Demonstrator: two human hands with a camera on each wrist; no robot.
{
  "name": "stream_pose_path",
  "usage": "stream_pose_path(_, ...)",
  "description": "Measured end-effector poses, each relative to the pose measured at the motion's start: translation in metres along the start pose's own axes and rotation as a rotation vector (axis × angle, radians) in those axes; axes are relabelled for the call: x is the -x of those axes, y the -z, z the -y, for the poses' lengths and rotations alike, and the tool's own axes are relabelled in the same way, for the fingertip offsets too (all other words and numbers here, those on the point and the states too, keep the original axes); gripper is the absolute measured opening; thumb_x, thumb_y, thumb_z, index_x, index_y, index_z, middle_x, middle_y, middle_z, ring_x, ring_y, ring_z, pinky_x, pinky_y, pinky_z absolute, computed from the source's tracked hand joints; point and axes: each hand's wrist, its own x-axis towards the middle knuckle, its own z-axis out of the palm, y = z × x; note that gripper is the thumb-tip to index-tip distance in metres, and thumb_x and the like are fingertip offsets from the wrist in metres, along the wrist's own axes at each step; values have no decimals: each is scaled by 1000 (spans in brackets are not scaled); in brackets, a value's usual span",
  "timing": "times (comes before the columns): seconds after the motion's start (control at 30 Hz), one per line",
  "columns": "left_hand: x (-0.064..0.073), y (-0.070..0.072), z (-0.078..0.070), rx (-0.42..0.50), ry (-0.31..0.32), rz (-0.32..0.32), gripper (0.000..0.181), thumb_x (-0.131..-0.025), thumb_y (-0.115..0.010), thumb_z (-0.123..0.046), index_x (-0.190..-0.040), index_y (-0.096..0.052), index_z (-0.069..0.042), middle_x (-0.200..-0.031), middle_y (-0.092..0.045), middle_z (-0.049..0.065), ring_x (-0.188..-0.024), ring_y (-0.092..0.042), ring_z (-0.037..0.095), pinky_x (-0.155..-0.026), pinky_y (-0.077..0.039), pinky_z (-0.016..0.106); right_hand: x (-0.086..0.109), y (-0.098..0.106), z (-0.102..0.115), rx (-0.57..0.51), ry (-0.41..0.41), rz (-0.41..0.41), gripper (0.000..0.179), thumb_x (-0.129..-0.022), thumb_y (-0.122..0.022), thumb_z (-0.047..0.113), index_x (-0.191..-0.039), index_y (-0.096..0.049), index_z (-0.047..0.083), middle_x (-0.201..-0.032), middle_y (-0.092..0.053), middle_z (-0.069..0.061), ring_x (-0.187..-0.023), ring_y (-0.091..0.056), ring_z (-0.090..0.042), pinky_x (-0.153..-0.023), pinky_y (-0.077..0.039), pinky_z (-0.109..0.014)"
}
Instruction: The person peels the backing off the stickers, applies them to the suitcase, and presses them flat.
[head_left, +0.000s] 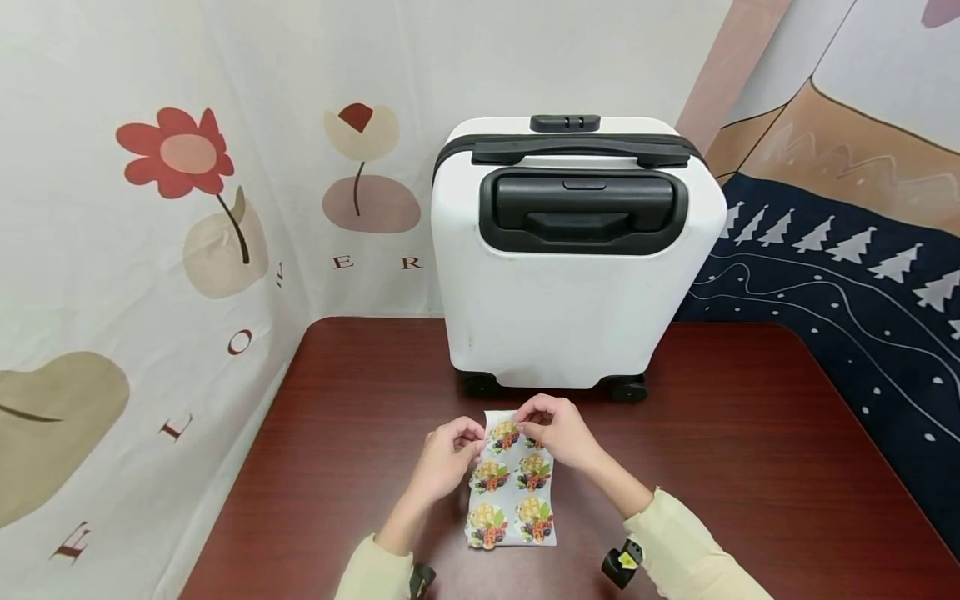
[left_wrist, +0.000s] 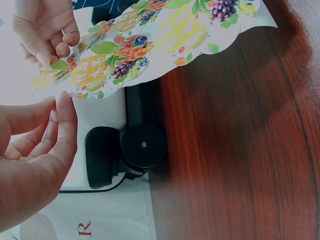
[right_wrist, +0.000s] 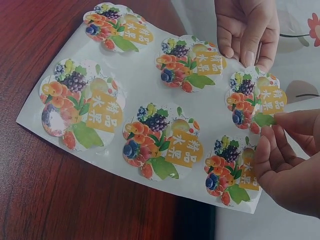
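Observation:
A white sheet of fruit stickers (head_left: 511, 504) has two columns of scalloped stickers with printed fruit and yellow labels. At its upper left edge, the thumb and forefinger of my left hand (head_left: 444, 458) pinch the sheet's margin; those fingertips meet at the edge in the left wrist view. My right hand (head_left: 558, 429) reaches over the far end, pinching the inner edge of the upper left fruit sticker (right_wrist: 245, 97) by its green leaf. Beneath that hand, the upper right sticker (right_wrist: 225, 167) is partly covered. The sheet's near end bears two whole stickers.
A white suitcase (head_left: 555, 317) with black handles and wheels stands upright at the back of the reddish-brown table (head_left: 337, 417), just beyond the sheet. Printed cloth (head_left: 285, 125) hangs behind and on both sides. Each wrist wears a black camera strap.

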Motion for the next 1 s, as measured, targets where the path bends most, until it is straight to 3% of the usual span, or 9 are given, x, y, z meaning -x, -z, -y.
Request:
stream_pose_path(0.17, -1, 1, 3, -5, 1, -12, 7, -83, -60, 6, -80, -59, 0, -71, -58, 7, -62, -58, 16, -56, -52, 28, -2, 0, -13, 1, 5, 8, 6, -81, -63, -5, -83, -64, 0, -78, -59, -8, -60, -51, -13, -52, -45, -25)
stream_pose_path(0.4, -4, 6, 13, -9, 32, -47, 5, -81, -59, 7, -81, -59, 2, -72, -59, 8, -63, -60, 21, -59, -53, 33, -1, 6, -18, -54, -45, 23, 7, -81, -61, -6, -83, -63, 0, -76, -60, -7, -65, -56, -24, -58, -49, -36)
stream_pose_path(0.5, -5, 11, 19, -23, 53, -66, 6, -81, -59, 8, -82, -60, 2, -72, -59, 7, -63, -60, 20, -59, -53, 32, -1, 9, -20, -92, -66, 24, 6, -81, -60, -7, -84, -63, -2, -75, -60, -9, -67, -58, -30, -60, -51, -36)
stream_pose_path(0.83, -7, 27, 46, -57, 140, -121, 6, -81, -57, 9, -82, -59, 4, -71, -58, 7, -62, -60, 19, -58, -53, 31, 2, 18, -30, -147, -110, 12, 5, -80, -62, -6, -86, -62, -6, -76, -60, -18, -66, -60, -22, -59, -49, -28)
stream_pose_path(1.0, -7, 32, 58, -84, 183, -139, 5, -80, -57, 9, -82, -59, 5, -70, -58, 7, -63, -60, 19, -58, -53, 28, 4, 20, -32, -156, -113, 15, 5, -80, -61, -7, -85, -61, -6, -74, -60, -15, -65, -60, -18, -58, -49, -27)
